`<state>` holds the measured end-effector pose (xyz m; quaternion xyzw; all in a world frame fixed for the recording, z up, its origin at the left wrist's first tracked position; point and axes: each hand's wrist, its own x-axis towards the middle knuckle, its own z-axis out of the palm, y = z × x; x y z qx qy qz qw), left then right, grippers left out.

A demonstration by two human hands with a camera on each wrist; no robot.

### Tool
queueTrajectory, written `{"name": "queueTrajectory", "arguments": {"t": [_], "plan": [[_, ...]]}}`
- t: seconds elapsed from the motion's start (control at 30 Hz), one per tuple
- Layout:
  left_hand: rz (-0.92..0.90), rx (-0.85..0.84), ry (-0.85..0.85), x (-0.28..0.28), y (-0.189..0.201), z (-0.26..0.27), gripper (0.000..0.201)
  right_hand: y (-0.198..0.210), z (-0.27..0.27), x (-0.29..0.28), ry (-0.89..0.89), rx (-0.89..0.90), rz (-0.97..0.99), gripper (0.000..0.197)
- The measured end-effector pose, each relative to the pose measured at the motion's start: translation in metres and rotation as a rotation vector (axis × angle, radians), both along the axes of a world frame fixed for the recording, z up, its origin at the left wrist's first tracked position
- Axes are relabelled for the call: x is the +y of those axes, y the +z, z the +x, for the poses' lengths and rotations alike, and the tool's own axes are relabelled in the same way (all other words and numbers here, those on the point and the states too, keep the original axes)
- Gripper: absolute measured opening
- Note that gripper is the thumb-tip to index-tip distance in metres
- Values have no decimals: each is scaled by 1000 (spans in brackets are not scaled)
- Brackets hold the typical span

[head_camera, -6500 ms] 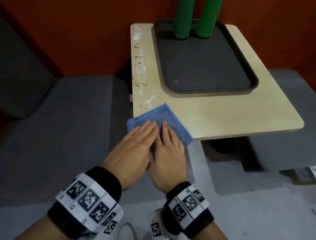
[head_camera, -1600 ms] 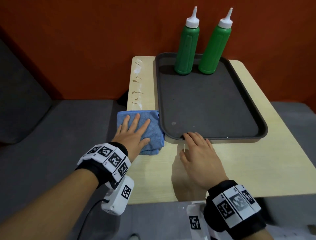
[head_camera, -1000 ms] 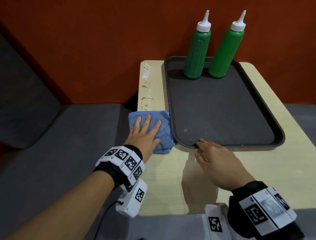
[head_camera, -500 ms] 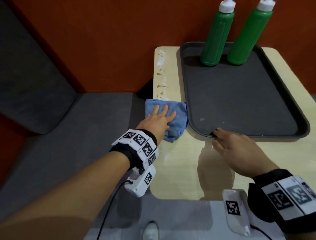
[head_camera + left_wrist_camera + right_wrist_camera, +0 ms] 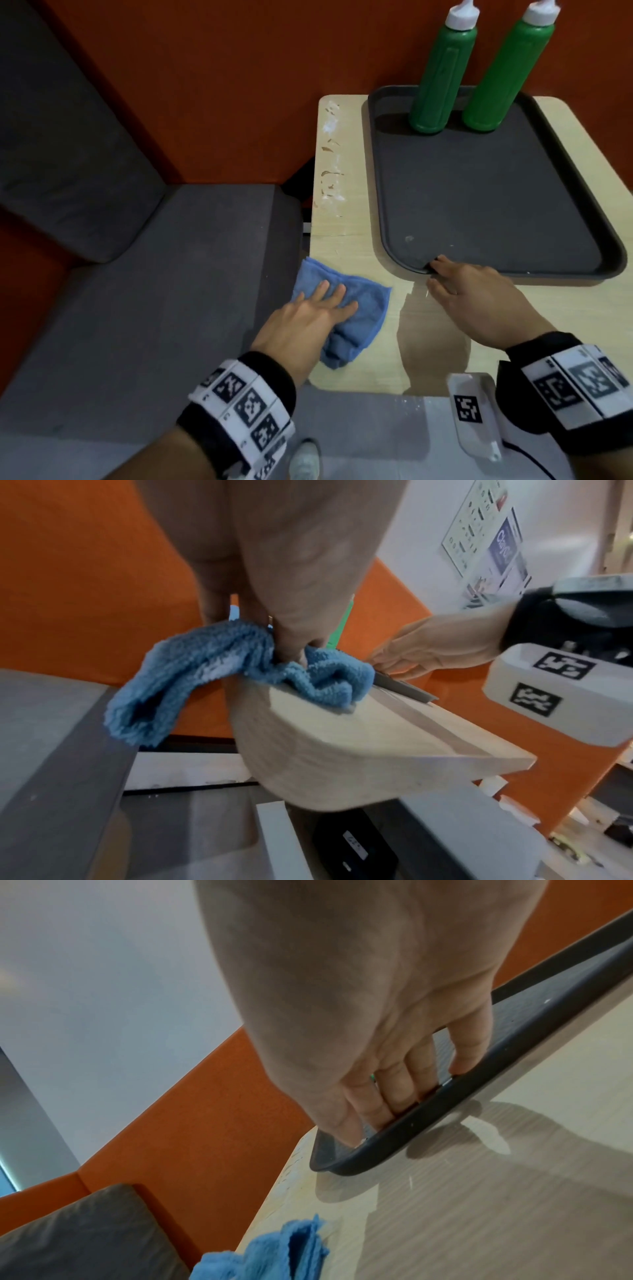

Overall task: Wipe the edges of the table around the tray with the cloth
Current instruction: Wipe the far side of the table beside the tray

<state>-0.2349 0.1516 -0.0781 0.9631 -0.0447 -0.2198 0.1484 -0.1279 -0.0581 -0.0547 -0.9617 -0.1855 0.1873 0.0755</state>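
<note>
Pressing cloth (image 5: 346,315) flat, left hand (image 5: 305,322) | right hand (image 5: 479,301) fingers hooked over tray (image 5: 613,270) rim | tray lengthwise away

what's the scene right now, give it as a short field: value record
left hand: flat on the blue cloth, pressing it on the table's near left edge
right hand: fingertips hooked over the tray near rim
table: pale wood, white smears left of the tray not yet wiped
bottles: two green, upright at the tray's far end
</note>
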Motion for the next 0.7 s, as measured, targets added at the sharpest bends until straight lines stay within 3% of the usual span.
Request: {"name": "queueTrajectory", "arguments": {"t": [0.27,0.53,0.7], "plan": [[49,-61,115,8,5,59,54,10,-6,2,-13,23,28,27],[8,-36,16,-12,3,-25,56,11,-4,2,-34,46,39,25],[14,-74,44,-1,4,11,55,11,-5,3,-23,28,41,25]]}}
